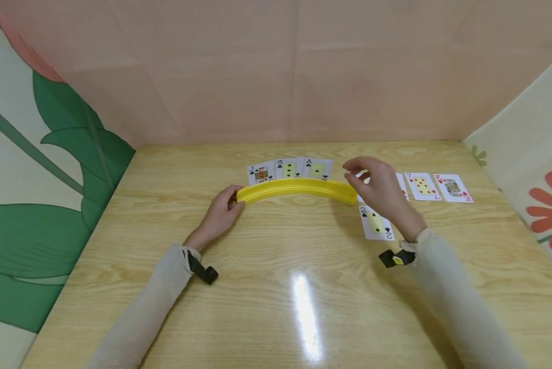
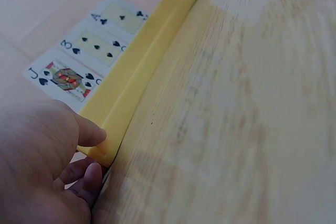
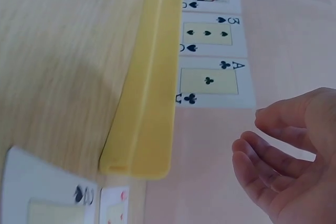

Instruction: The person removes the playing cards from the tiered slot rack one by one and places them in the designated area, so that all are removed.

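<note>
A curved yellow card holder (image 1: 296, 188) lies across the table, with a jack of spades (image 1: 261, 173), a three of spades (image 1: 289, 168) and an ace of clubs (image 1: 317, 169) standing in it side by side. My left hand (image 1: 218, 212) grips its left end, thumb on the front face and fingers around the end. Past the right end, my right hand (image 1: 381, 188) is raised with loosely bent fingers and holds nothing; in the right wrist view its fingertips (image 3: 242, 145) are apart from the ace. Below that hand a two of spades (image 1: 372, 225) lies face up.
To the right, a seven of diamonds (image 1: 422, 186) and a red face card (image 1: 453, 188) lie face up in a row; other cards there are partly hidden behind my right hand. A pink cloth wall (image 1: 257, 92) rises at the table's back edge, with patterned cloth at both sides.
</note>
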### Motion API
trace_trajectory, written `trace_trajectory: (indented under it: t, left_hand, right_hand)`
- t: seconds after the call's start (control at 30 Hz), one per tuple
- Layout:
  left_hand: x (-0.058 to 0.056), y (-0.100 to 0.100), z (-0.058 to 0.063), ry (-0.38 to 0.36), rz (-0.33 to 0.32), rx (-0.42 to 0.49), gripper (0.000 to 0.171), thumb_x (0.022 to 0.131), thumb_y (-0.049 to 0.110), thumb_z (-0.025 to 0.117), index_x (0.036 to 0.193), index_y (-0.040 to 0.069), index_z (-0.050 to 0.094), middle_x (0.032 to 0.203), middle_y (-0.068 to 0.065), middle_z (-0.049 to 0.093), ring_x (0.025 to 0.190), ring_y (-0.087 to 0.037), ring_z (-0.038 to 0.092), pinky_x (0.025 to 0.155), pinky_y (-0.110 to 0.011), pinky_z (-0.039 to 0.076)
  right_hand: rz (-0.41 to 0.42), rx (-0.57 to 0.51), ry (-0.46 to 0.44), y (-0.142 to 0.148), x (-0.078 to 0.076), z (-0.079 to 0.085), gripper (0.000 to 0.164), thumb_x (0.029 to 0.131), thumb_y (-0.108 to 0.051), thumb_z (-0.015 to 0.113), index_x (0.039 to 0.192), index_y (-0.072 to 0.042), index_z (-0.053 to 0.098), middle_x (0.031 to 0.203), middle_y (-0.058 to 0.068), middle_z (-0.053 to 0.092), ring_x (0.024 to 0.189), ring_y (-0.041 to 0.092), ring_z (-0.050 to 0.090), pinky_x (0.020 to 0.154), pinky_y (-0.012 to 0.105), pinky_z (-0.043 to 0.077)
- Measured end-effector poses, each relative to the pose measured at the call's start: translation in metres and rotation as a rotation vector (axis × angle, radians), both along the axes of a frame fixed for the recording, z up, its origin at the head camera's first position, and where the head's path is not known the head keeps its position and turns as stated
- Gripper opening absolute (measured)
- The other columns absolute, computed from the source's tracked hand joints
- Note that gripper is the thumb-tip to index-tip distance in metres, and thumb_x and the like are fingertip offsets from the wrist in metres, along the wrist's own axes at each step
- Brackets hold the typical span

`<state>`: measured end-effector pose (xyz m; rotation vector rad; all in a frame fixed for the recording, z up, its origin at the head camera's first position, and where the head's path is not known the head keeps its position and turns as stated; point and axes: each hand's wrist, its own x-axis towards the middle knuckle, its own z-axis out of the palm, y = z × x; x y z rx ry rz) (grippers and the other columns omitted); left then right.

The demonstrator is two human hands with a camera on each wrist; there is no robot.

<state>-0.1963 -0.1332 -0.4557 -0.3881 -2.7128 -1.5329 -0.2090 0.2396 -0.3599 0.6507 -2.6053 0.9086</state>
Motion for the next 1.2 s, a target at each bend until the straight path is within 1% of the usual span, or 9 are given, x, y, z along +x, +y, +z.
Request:
trace_trajectory:
  t: [0.03,0.2,0.37,0.53,0.63,0.73,0.87,1.0,1.2]
  left_hand:
    - [0.0,0.0,0.001,-0.001,0.0,-0.002,0.032,0.101,0.012,0.057,0.133,0.008,0.054,0.114,-0.008,0.057,0.09,-0.021,0.05,0.076,-0.032,0.043]
    - [-0.001,-0.001,0.0,-0.007,-0.002,0.002,0.033,0.101,0.012,0.057,0.134,0.008,0.054,0.114,-0.008,0.056,0.09,-0.021,0.05,0.076,-0.033,0.044]
    - [-0.002,-0.001,0.001,0.003,0.0,0.012,0.033,0.101,0.012,0.058,0.133,0.008,0.054,0.113,-0.008,0.057,0.088,-0.021,0.05,0.074,-0.032,0.043]
    - [-0.003,0.001,0.003,0.014,0.0,0.012,0.033,0.101,0.011,0.057,0.133,0.008,0.055,0.113,-0.009,0.057,0.088,-0.021,0.05,0.074,-0.031,0.043]
    - [-0.002,0.002,0.003,0.01,0.002,0.002,0.032,0.101,0.012,0.057,0.133,0.008,0.054,0.113,-0.009,0.057,0.089,-0.02,0.05,0.075,-0.031,0.043]
    - [-0.001,0.002,0.002,0.003,0.006,0.001,0.032,0.101,0.011,0.058,0.133,0.008,0.054,0.113,-0.008,0.057,0.088,-0.021,0.05,0.075,-0.031,0.043]
    - [0.0,0.002,0.002,0.009,0.002,0.001,0.032,0.101,0.011,0.057,0.132,0.008,0.054,0.112,-0.009,0.057,0.088,-0.021,0.05,0.074,-0.031,0.043]
    - [-0.001,0.002,0.001,0.02,-0.002,0.006,0.031,0.101,0.011,0.057,0.132,0.007,0.055,0.111,-0.009,0.057,0.087,-0.02,0.049,0.074,-0.031,0.042]
    - [-0.002,0.002,0.001,0.022,-0.002,0.015,0.03,0.101,0.011,0.058,0.131,0.008,0.056,0.111,-0.008,0.057,0.087,-0.02,0.05,0.074,-0.031,0.042]
  right_hand:
    - [-0.002,-0.009,-0.003,-0.002,-0.002,0.001,0.018,0.095,-0.007,0.065,0.112,0.0,0.068,0.106,0.013,0.069,0.091,0.021,0.062,0.075,0.022,0.05]
    - [-0.005,-0.078,-0.008,-0.017,-0.011,0.004,0.02,0.095,-0.005,0.064,0.114,0.002,0.067,0.109,0.017,0.068,0.095,0.026,0.063,0.079,0.037,0.054]
    - [-0.018,-0.131,-0.025,-0.031,-0.021,0.001,0.024,0.096,-0.005,0.062,0.119,0.003,0.064,0.114,0.019,0.065,0.101,0.03,0.061,0.083,0.047,0.053]
    - [-0.02,-0.147,-0.064,-0.035,-0.024,-0.008,0.029,0.096,-0.006,0.061,0.124,0.002,0.061,0.118,0.018,0.064,0.103,0.031,0.06,0.085,0.048,0.053]
    - [-0.028,-0.166,-0.101,-0.035,-0.025,-0.015,0.028,0.096,-0.007,0.062,0.123,0.0,0.062,0.114,0.017,0.066,0.102,0.03,0.062,0.084,0.047,0.053]
    - [-0.039,-0.175,-0.13,-0.034,-0.027,-0.022,0.027,0.097,-0.008,0.062,0.123,0.001,0.061,0.11,0.019,0.068,0.1,0.032,0.064,0.084,0.047,0.053]
    - [-0.056,-0.181,-0.164,-0.033,-0.029,-0.029,0.021,0.098,-0.01,0.061,0.114,0.004,0.063,0.105,0.021,0.068,0.099,0.034,0.065,0.084,0.049,0.054]
    - [-0.07,-0.187,-0.185,-0.033,-0.029,-0.031,0.013,0.098,-0.01,0.061,0.102,0.002,0.063,0.102,0.019,0.069,0.099,0.032,0.065,0.084,0.048,0.054]
    - [-0.069,-0.183,-0.17,-0.034,-0.029,-0.03,0.011,0.097,-0.009,0.063,0.1,0.002,0.064,0.101,0.018,0.069,0.098,0.031,0.066,0.083,0.048,0.055]
